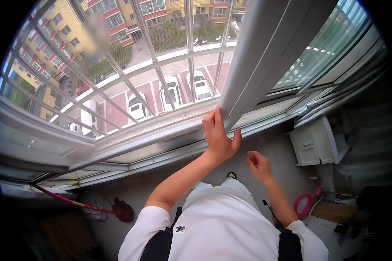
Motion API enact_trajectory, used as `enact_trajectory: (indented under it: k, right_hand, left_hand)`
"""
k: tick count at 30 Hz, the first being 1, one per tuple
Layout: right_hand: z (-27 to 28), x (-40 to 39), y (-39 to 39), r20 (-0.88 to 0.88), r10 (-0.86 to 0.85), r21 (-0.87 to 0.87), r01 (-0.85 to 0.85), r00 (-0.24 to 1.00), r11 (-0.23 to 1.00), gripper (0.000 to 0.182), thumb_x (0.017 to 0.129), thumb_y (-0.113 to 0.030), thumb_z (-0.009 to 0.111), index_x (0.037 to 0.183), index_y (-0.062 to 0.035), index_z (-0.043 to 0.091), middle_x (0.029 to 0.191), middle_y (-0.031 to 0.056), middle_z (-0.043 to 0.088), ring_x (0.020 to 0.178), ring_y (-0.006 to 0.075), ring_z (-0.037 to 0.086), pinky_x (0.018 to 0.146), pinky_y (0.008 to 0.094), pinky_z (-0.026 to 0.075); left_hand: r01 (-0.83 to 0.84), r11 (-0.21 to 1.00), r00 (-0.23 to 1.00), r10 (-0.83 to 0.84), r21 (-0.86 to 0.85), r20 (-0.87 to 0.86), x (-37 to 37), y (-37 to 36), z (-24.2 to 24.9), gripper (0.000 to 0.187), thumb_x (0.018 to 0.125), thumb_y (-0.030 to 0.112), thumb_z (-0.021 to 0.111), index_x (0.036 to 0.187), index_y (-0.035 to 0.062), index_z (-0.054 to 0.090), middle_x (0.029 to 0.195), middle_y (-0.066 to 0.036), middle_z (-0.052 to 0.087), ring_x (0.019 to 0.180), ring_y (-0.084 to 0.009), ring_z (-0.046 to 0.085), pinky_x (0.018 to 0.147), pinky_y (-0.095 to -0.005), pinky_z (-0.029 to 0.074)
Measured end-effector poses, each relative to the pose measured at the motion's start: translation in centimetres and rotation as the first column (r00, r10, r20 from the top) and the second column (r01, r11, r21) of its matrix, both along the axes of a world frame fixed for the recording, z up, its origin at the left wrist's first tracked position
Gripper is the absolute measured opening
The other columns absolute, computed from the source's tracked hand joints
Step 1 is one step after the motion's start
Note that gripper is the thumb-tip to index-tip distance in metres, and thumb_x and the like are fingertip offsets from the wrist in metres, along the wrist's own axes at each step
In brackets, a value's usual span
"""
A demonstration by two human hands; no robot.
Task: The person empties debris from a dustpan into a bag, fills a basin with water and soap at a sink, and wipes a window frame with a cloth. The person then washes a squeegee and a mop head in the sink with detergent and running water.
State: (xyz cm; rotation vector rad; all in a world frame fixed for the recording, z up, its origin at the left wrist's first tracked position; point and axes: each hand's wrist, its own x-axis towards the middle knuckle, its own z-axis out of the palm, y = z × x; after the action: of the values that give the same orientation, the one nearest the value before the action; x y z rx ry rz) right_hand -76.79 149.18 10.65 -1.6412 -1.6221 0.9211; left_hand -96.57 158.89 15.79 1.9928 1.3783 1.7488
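My left hand (220,135) is at the lower end of the grey upright edge of a sliding window sash (244,65). Its fingers press on the sash edge and curl partly out of sight, while the thumb stands apart to the right. Lower and to the right, my right hand (259,166) hangs in the air in front of my body. Its fingers are loosely curled in, and I see nothing in them. The window's bottom rail (161,138) runs just left of my left hand.
Metal bars (190,52) stand outside the window, with parked cars (170,92) far below. A white cabinet (312,145) is at the right. A red-handled mop (123,209) lies at the lower left, and a pink round object (301,205) is at the lower right.
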Motion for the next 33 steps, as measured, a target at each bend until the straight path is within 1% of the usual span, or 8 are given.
enact_trajectory:
  k: [6,11,13,16,21,24,29,33]
  right_hand:
    - [-2.2,9.0,-5.0,-0.008,-0.095,-0.036,0.094,0.995,0.995,0.032,0.086,-0.013,0.066,0.114,-0.0004,0.061,0.085,0.0119,0.069,0.072,0.0222,0.069,0.068,0.0335,0.055]
    - [-4.1,19.6,-9.2,0.046,-0.067,-0.072,0.070,0.997,0.995,0.041,0.087,-0.025,0.064,0.120,-0.0024,0.057,0.099,0.0145,0.067,0.092,0.0313,0.065,0.080,0.0404,0.052]
    - [-5.1,23.9,-11.0,0.026,-0.104,-0.113,0.106,0.994,0.988,0.041,0.088,-0.026,0.063,0.121,-0.0021,0.057,0.101,0.0153,0.066,0.095,0.0318,0.064,0.083,0.0411,0.051]
    - [-5.9,30.7,-14.7,0.014,-0.133,-0.191,0.134,0.991,0.972,0.042,0.088,-0.027,0.063,0.121,-0.0019,0.056,0.104,0.0158,0.066,0.099,0.0326,0.064,0.085,0.0420,0.051]
    - [-6.5,41.3,-19.8,-0.024,-0.234,-0.279,0.219,0.972,0.935,0.043,0.087,-0.028,0.064,0.122,-0.0028,0.057,0.104,0.0154,0.067,0.099,0.0333,0.064,0.084,0.0422,0.051]
    - [-7.5,47.5,-21.6,-0.027,-0.372,-0.331,0.343,0.928,0.879,0.043,0.087,-0.028,0.064,0.121,-0.0032,0.057,0.102,0.0150,0.067,0.095,0.0336,0.065,0.082,0.0420,0.052]
    - [-10.1,57.7,-23.4,0.054,-0.545,-0.321,0.531,0.837,0.784,0.041,0.086,-0.025,0.066,0.120,-0.0023,0.059,0.096,0.0132,0.067,0.081,0.0279,0.067,0.075,0.0372,0.052]
    - [-12.1,67.1,-24.0,0.108,-0.650,-0.441,0.623,0.752,0.646,0.042,0.084,-0.028,0.067,0.118,-0.0026,0.060,0.098,0.0161,0.068,0.090,0.0329,0.066,0.079,0.0409,0.052]
  left_hand:
    - [-0.155,0.988,0.988,0.154,-0.025,-0.016,5.5,0.5,-0.4,0.083,0.070,0.015,0.070,0.138,-0.0131,0.032,0.119,-0.027,0.044,0.112,-0.0404,0.042,0.098,-0.0444,0.037]
    - [-0.212,0.977,0.976,0.213,-0.012,0.043,7.8,0.7,-1.2,0.068,0.087,0.015,0.064,0.145,-0.0040,0.032,0.133,-0.023,0.037,0.120,-0.0348,0.047,0.102,-0.0436,0.041]
    - [-0.375,0.927,0.927,0.375,-0.003,0.010,8.7,0.3,-3.7,0.066,0.088,0.013,0.060,0.146,-0.0014,0.031,0.140,-0.023,0.037,0.125,-0.0350,0.045,0.102,-0.0429,0.042]
    - [-0.333,0.942,0.919,0.316,-0.036,-0.236,15.6,-3.4,-6.3,0.066,0.088,0.012,0.058,0.146,-0.0008,0.030,0.142,-0.022,0.038,0.127,-0.0334,0.045,0.099,-0.0404,0.043]
    - [0.135,0.741,0.946,-0.294,-0.658,-0.137,25.2,-5.8,-21.0,0.052,0.084,0.007,0.061,0.133,-0.0054,0.048,0.123,-0.021,0.059,0.099,-0.0271,0.062,0.085,-0.0362,0.050]
    - [0.097,0.482,0.891,-0.432,-0.871,-0.140,31.5,-7.1,-27.0,0.049,0.084,0.011,0.061,0.129,-0.0052,0.053,0.113,-0.020,0.064,0.091,-0.0262,0.066,0.080,-0.0343,0.052]
    - [0.093,0.389,0.770,-0.612,-0.917,-0.182,45.4,-5.8,-32.0,0.045,0.081,0.019,0.064,0.118,-0.0051,0.060,0.095,-0.016,0.070,0.088,-0.0259,0.068,0.081,-0.0342,0.052]
    - [0.134,0.340,0.670,-0.723,-0.931,-0.167,60.8,-1.7,-33.8,0.042,0.081,0.019,0.065,0.116,-0.0039,0.062,0.096,-0.016,0.071,0.089,-0.0262,0.070,0.082,-0.0344,0.053]
